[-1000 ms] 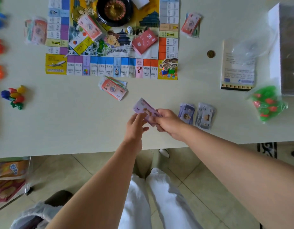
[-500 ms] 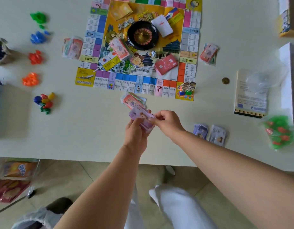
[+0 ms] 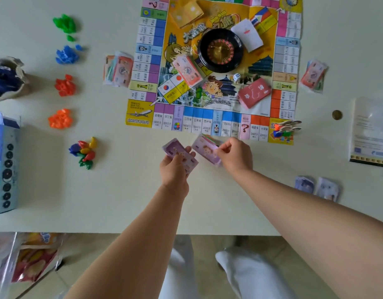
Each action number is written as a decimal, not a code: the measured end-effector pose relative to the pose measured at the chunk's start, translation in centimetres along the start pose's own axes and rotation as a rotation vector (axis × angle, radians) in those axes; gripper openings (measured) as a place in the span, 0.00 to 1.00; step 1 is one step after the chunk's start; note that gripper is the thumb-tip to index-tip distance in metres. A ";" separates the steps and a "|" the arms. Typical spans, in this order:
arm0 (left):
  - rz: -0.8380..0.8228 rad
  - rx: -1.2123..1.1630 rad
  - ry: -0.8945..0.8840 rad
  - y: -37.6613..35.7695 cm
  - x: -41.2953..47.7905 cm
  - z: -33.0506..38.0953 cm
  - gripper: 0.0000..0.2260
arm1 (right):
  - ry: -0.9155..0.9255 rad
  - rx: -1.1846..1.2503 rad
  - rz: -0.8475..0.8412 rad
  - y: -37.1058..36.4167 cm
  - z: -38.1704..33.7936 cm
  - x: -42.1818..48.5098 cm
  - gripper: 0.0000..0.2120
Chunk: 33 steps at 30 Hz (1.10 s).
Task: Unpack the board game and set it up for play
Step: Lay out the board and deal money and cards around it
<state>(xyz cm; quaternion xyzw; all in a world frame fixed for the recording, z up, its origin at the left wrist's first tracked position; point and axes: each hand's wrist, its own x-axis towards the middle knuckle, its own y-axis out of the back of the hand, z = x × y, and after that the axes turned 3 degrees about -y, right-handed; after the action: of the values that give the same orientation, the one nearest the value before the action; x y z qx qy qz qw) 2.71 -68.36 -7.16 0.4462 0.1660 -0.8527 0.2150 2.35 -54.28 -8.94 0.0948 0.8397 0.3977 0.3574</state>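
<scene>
The paper game board (image 3: 220,117) lies spread on the white table, with a black roulette wheel (image 3: 220,51), a die (image 3: 236,77), a red card deck (image 3: 254,93) and a money stack (image 3: 187,71) on it. My left hand (image 3: 175,169) holds a stack of purple play-money notes (image 3: 175,151) just below the board's near edge. My right hand (image 3: 236,156) pinches a single purple note (image 3: 204,151) over a small pile of notes (image 3: 210,138) lying by the board edge.
Money piles lie left (image 3: 118,71) and right (image 3: 314,75) of the board, two purple stacks (image 3: 316,186) near the front edge. Green, blue, red and orange piece heaps (image 3: 65,55) and pawns (image 3: 85,152) sit left. A coin (image 3: 336,115) and leaflet (image 3: 371,134) lie right.
My hands moved forward toward the board. The single purple stack held by both hands has split: my right hand has drawn one note off to the right.
</scene>
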 end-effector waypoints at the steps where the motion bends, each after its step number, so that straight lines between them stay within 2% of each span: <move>1: 0.008 0.010 0.003 0.5 0.5 0.6 0.11 | -0.022 -0.070 0.009 -0.4 -0.1 0.1 0.03; 5: -0.011 0.070 0.001 1.5 2.1 2.5 0.11 | -0.038 -0.280 0.061 -1.2 -0.6 0.2 0.10; 8: -0.016 0.125 -0.011 1.7 2.9 4.2 0.10 | 0.034 -0.254 0.093 -1.1 -2.3 0.2 0.09; 10: -0.009 0.153 -0.022 1.5 3.4 5.4 0.08 | 0.144 -0.069 -0.010 -1.4 -4.4 0.5 0.08; 13: -0.041 0.129 -0.053 1.1 4.5 7.9 0.08 | 0.191 0.195 -0.319 -2.1 -9.4 0.7 0.11; 16: -0.035 0.087 -0.097 1.3 5.7 10.8 0.08 | 0.187 0.248 -0.398 -3.3 -13.9 1.6 0.11; 19: -0.026 0.057 -0.106 1.9 7.2 14.3 0.08 | 0.156 0.269 -0.376 -4.5 -17.5 2.7 0.15; 23: 0.053 0.077 -0.163 3.3 10.4 18.8 0.12 | 0.073 0.360 -0.312 -7.0 -22.8 4.8 0.08; 27: 0.089 0.102 -0.236 5.0 12.9 21.9 0.14 | -0.017 0.392 -0.272 -9.4 -26.9 6.7 0.06; 33: 0.045 0.156 -0.266 6.2 14.8 24.2 0.12 | -0.053 0.134 -0.066 -11.4 -29.2 8.8 0.15</move>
<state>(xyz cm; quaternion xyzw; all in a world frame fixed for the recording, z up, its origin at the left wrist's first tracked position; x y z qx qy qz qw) -18.33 -88.37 -6.81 0.3482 0.0594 -0.9095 0.2190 -22.36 -75.49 -9.41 0.1015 0.8572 0.3262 0.3853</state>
